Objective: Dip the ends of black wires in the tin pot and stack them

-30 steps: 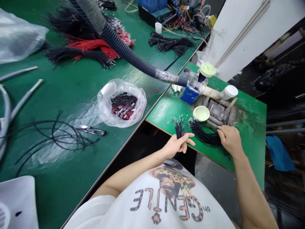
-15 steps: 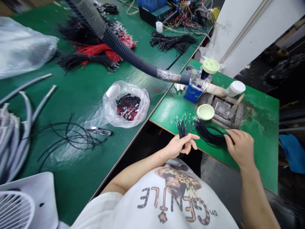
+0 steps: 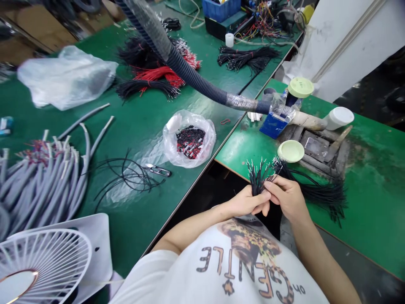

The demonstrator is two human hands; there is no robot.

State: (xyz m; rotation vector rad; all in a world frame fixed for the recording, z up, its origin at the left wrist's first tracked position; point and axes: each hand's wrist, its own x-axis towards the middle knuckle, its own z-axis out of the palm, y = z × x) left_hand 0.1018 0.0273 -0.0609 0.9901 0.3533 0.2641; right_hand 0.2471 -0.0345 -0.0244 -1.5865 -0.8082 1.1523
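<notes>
A bunch of thin black wires stands upright in my left hand, whose fingers are closed round it. Its bare, silvery ends fan out above the fist. My right hand is pressed up against this bunch, thumb and fingers pinching black wire at its right side. Exactly how many strands it pinches is hidden. Just behind my right hand, a second bundle of black wires lies on the small green table, its silvery tips pointing away from me.
A pale green lid and a grimy soldering pot sit beyond my hands. An extraction hose hangs across both tables. To the left are a bag of wire scraps, snips, grey cables and a fan.
My right hand has left the bundle on the table and moved left to the bunch in my left hand. The view has swung left, showing more grey cables.
</notes>
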